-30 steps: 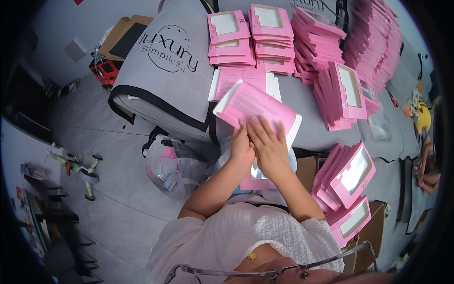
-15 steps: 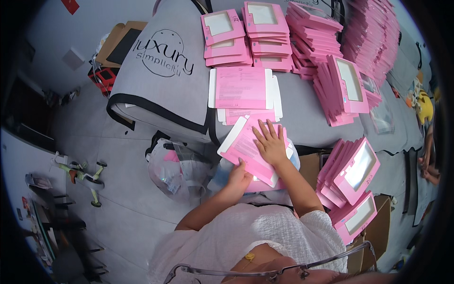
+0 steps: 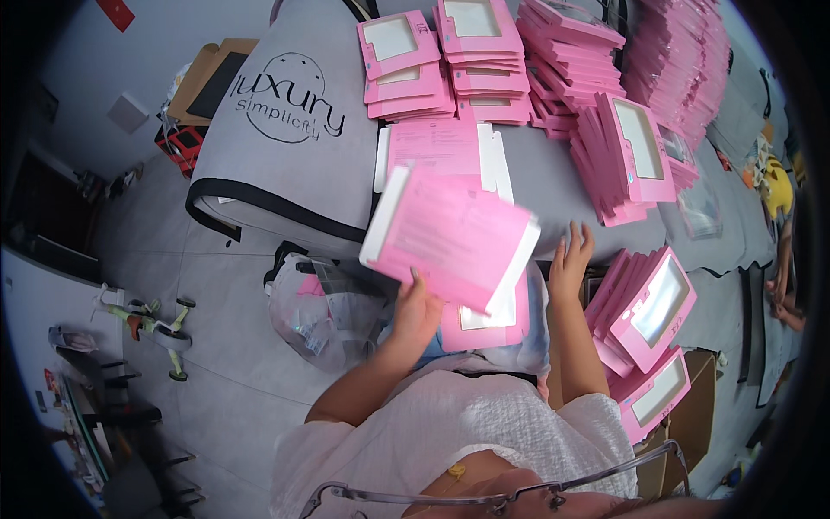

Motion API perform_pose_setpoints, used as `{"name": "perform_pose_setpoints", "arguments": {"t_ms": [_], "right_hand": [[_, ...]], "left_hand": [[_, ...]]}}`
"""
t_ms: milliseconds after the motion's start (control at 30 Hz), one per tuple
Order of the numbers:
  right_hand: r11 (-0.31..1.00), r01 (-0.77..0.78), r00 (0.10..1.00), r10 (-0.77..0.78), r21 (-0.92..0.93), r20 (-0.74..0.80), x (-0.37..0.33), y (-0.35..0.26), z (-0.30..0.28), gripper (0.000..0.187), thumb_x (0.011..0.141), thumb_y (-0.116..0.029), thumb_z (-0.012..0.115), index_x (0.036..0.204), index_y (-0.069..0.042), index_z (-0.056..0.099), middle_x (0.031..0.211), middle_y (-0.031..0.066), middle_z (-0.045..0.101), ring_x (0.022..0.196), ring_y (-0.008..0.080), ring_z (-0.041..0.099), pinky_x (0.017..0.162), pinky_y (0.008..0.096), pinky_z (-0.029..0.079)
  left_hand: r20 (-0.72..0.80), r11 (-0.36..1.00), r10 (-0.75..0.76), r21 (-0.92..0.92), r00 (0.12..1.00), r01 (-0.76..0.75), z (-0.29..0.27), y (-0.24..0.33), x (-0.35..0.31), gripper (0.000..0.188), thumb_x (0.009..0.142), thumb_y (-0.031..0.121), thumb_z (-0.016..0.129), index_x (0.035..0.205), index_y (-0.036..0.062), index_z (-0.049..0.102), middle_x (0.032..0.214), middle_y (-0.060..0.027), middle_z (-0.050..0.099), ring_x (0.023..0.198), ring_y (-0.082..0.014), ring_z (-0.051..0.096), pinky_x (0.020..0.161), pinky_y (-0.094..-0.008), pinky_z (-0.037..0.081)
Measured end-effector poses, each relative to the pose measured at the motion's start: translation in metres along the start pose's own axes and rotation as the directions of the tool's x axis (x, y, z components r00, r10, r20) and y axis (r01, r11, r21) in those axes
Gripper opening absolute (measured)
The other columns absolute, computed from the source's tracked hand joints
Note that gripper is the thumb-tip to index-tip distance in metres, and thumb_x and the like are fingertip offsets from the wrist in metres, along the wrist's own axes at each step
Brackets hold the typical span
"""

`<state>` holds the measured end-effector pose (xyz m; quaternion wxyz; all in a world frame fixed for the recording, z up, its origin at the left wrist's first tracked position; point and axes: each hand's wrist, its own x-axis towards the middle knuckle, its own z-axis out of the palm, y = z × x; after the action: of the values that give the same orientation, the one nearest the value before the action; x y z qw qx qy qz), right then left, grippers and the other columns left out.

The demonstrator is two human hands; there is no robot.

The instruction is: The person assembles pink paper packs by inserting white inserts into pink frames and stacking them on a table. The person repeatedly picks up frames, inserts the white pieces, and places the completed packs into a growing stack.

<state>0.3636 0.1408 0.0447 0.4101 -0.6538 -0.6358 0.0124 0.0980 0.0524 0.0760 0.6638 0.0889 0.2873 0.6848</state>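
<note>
My left hand [image 3: 417, 310] grips the near edge of a flat pink box sheet [image 3: 454, 233] with white side flaps, lifted and tilted above my lap. Below it lies a pink box with a window [image 3: 510, 316] on my lap, partly covered by the raised sheet. To the right, my right hand [image 3: 571, 259] is off the sheet, its fingers stretched and apart with nothing in them, near the sofa's front edge. Another flat pink sheet [image 3: 432, 143] with white flaps rests on the grey sofa, its near part hidden by the raised one.
Stacks of pink window boxes [image 3: 486, 52] stand along the grey sofa [image 3: 553, 195]. A leaning stack [image 3: 644, 320] sits by my right arm above a cardboard box [image 3: 692, 406]. A clear plastic bag [image 3: 316, 303] is at my left. Another person's hand [image 3: 782, 303] shows far right.
My left hand has raised the flat pink sheet off my lap, a little to the left. My right hand has left the sheet and moved right, toward the leaning stack.
</note>
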Motion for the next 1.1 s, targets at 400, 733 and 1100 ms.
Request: {"name": "perform_pose_setpoints", "arguments": {"t_ms": [400, 733, 1100], "right_hand": [[0.794, -0.507, 0.773, 0.246, 0.336, 0.586, -0.037, -0.016, 0.015, 0.028, 0.085, -0.014, 0.064, 0.106, 0.003, 0.061, 0.081, 0.0070, 0.063, 0.070, 0.0120, 0.056, 0.065, 0.0256, 0.046], [0.338, -0.567, 0.739, -0.194, 0.752, 0.645, -0.030, -0.123, -0.050, 0.030, 0.090, -0.011, 0.056, 0.118, 0.000, 0.056, 0.111, 0.0080, 0.054, 0.098, 0.0178, 0.053, 0.085, 0.0299, 0.043], [0.845, 0.144, 0.888, -0.339, 0.515, 0.309, 0.023, -0.139, -0.067, 0.035, 0.070, -0.017, 0.077, 0.095, -0.002, 0.058, 0.091, 0.0124, 0.056, 0.088, 0.0301, 0.055, 0.079, 0.0349, 0.044]], "left_hand": [[0.016, 0.937, -0.328, 0.136, 0.944, 0.323, 0.046, 0.029, 0.110, 0.055, 0.094, 0.035, 0.051, 0.136, 0.0034, 0.033, 0.139, -0.0131, 0.037, 0.130, -0.0275, 0.035, 0.108, -0.0462, 0.028], [0.315, 0.759, -0.257, 0.651, 0.913, -0.011, 0.032, -0.008, -0.029, 0.061, 0.095, 0.026, 0.053, 0.141, -0.0011, 0.024, 0.138, -0.0139, 0.037, 0.126, -0.0205, 0.037, 0.107, -0.0315, 0.026], [0.216, 0.444, -0.704, 0.878, 0.677, 0.181, 0.061, 0.070, 0.009, 0.032, 0.096, 0.017, 0.050, 0.119, -0.0038, 0.053, 0.109, -0.0064, 0.059, 0.100, -0.0118, 0.055, 0.086, -0.0290, 0.046]]}}
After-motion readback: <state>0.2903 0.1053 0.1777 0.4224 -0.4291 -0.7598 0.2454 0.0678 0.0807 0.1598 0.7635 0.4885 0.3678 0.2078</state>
